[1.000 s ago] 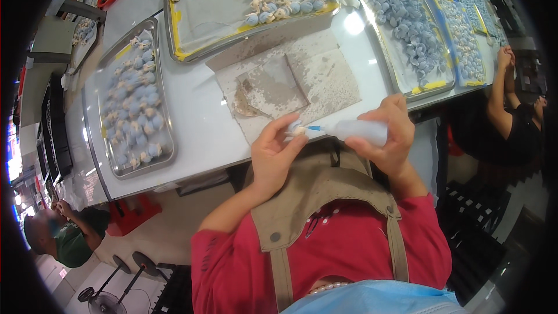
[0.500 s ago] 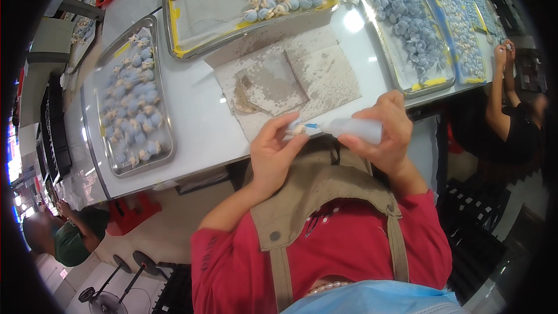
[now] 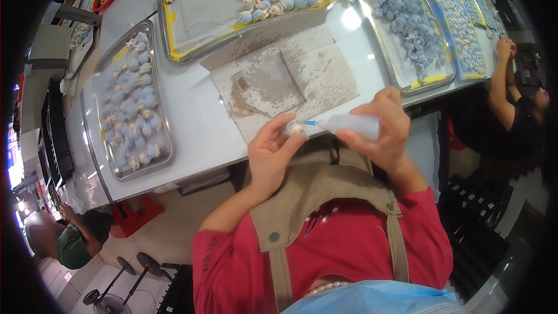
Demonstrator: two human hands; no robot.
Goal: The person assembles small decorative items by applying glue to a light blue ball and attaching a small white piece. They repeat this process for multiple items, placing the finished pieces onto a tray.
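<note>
Between the thumb and fingers of my left hand [image 3: 271,154] is a small cream and blue-grey figurine [image 3: 296,128]. My right hand [image 3: 386,131] is wrapped around a translucent white squeeze bottle [image 3: 356,125], tilted on its side. Its thin blue tip points left and meets or nearly meets the figurine; whether they touch I cannot tell. Both hands are in front of the table's near edge, just below a stained cardboard sheet [image 3: 331,75].
Similar figurines lie in a left tray [image 3: 168,139] and a far tray [image 3: 186,55]. A right tray [image 3: 433,83] holds blue-grey cup-shaped pieces, with more filled trays beyond. Co-workers sit at the right [image 3: 500,104] and lower left [image 3: 81,238]. A red stool [image 3: 136,215] stands below the table.
The figurine has turned a little in my left fingers, showing more of its cream side. The bottle stays at it, almost unmoved. The whole view has shifted slightly.
</note>
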